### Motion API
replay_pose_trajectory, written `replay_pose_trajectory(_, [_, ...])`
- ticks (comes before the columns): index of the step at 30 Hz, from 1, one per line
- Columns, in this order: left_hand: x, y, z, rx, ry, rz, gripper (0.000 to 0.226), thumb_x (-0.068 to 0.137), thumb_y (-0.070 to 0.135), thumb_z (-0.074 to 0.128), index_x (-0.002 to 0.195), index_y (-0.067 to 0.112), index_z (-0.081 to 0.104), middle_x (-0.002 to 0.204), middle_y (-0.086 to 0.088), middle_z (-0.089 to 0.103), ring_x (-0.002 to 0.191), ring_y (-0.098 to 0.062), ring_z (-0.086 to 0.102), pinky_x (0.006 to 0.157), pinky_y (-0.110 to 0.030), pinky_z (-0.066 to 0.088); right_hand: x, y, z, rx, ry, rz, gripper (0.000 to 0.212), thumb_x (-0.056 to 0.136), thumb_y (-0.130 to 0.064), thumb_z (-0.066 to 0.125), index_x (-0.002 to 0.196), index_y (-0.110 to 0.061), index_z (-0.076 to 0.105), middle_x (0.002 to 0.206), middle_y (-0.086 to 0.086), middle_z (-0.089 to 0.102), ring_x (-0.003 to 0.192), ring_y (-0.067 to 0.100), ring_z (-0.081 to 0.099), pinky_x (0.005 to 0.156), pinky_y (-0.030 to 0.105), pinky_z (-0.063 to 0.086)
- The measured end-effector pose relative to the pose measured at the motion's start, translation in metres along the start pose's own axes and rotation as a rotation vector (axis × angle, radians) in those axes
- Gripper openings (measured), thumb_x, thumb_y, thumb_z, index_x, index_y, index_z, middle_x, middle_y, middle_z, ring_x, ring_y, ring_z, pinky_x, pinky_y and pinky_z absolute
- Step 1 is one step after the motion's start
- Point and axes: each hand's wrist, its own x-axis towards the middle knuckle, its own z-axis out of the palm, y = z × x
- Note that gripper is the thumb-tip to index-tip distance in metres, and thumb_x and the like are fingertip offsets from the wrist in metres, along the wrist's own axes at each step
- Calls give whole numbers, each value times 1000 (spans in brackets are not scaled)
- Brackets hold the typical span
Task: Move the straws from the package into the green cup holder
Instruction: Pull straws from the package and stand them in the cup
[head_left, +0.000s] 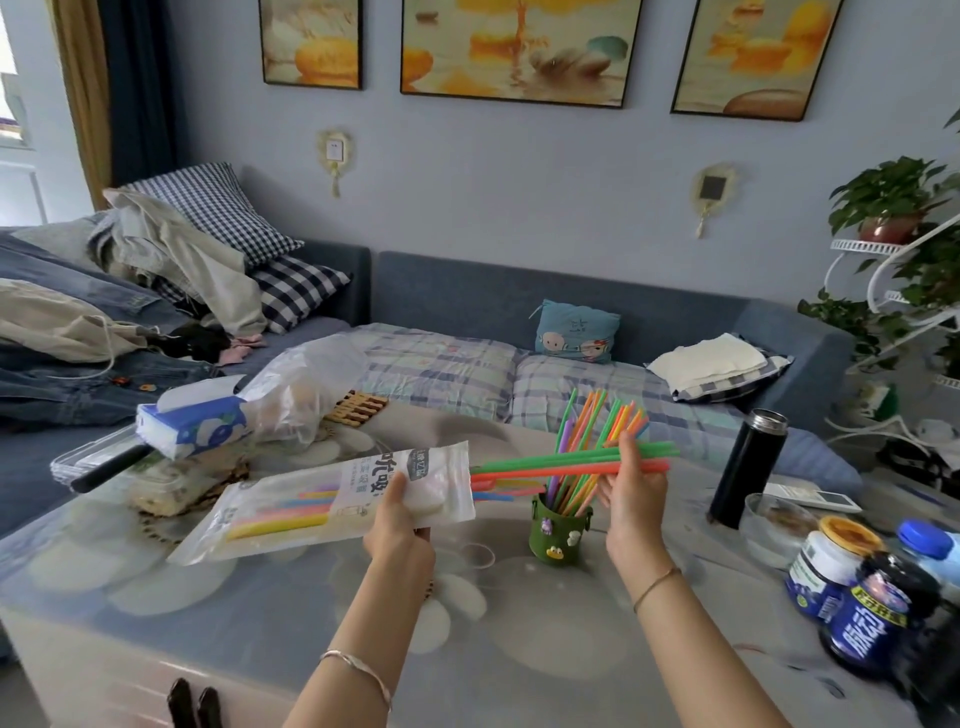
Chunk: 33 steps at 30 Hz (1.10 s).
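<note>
My left hand (400, 525) grips the clear plastic straw package (332, 501) near its open right end, holding it level above the table. Coloured straws still lie inside it. My right hand (631, 486) pinches a few green and orange straws (561, 462) that stick out sideways from the package mouth. Just below them stands the green cup holder (558, 535), with several coloured straws (592, 421) fanning upward out of it.
A black flask (745, 462), a glass bowl (774, 525) and jars and bottles (852, 587) crowd the table's right side. A tissue pack (192, 421) and a plastic bag (296, 389) sit at the left. A sofa runs behind the table.
</note>
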Motion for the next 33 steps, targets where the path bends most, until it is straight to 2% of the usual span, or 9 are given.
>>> replay_pose_trajectory(2, [-6, -7, 2, 38, -18, 0, 61, 79, 12, 76, 134, 6, 49, 128, -14, 63, 85, -22, 64, 91, -36, 54, -3, 6, 4, -100, -154, 5, 20, 87, -32, 59, 79, -14, 56, 68, 7, 53, 52, 14, 53, 45, 16, 48])
replay_pose_trajectory(5, [-12, -20, 4, 73, -49, 2, 60, 80, 12, 75, 133, 6, 50, 129, -15, 62, 92, -24, 63, 94, -39, 53, -7, 16, 11, -282, -303, 73, 20, 88, -31, 59, 85, -11, 61, 69, 2, 55, 51, 5, 53, 57, 29, 55])
replay_pose_trajectory(9, [-9, -20, 2, 70, -45, 15, 59, 78, 13, 76, 132, 6, 51, 127, -13, 63, 86, -21, 64, 88, -35, 53, 2, 13, 7, -222, -220, 35, 26, 92, -33, 53, 80, -9, 56, 65, 7, 51, 38, 2, 45, 37, 13, 35])
replay_pose_trajectory(13, [1, -17, -1, 58, -18, 26, 59, 79, 11, 75, 133, 5, 50, 130, -14, 62, 95, -23, 63, 90, -35, 53, 10, 3, 0, -103, -91, 57, 19, 91, -27, 55, 76, -16, 57, 69, -2, 55, 63, 8, 53, 51, 16, 43])
replay_pose_trajectory(16, [0, -29, 2, 88, -49, 6, 62, 78, 10, 76, 133, 6, 49, 130, -14, 62, 102, -27, 64, 94, -39, 53, 9, 13, 4, -273, -260, 30, 23, 90, -26, 57, 71, -14, 62, 59, -4, 52, 52, 7, 50, 42, 11, 38])
replay_pose_trajectory(21, [4, -44, 6, 114, -36, -33, 66, 76, 11, 78, 135, 5, 47, 128, -16, 62, 86, -25, 63, 90, -41, 54, 16, 28, 8, -428, -379, 14, 33, 92, -35, 53, 79, -8, 67, 55, -5, 55, 41, 1, 51, 42, 13, 39])
replay_pose_trajectory(25, [20, -39, 0, 97, 42, -22, 63, 78, 11, 76, 134, 4, 48, 130, -16, 61, 92, -26, 63, 82, -35, 53, 43, 13, -3, -357, -267, -36, 33, 94, -33, 49, 70, -11, 58, 50, -5, 52, 41, 5, 47, 37, 12, 34])
replay_pose_trajectory(29, [35, -37, -6, 70, 102, -22, 66, 79, 10, 75, 137, 6, 44, 133, -15, 59, 94, -25, 61, 80, -34, 51, 82, 6, -16, -500, -175, -145, 36, 93, -39, 47, 73, -10, 58, 67, 5, 55, 65, 22, 57, 60, 33, 50])
replay_pose_trajectory(33, [44, -41, -7, 80, 103, -29, 63, 79, 9, 75, 136, 6, 46, 132, -14, 60, 95, -26, 62, 80, -33, 51, 106, 11, -20, -724, -140, -310, 42, 94, -39, 45, 65, -9, 55, 51, 0, 46, 48, 18, 48, 46, 26, 37])
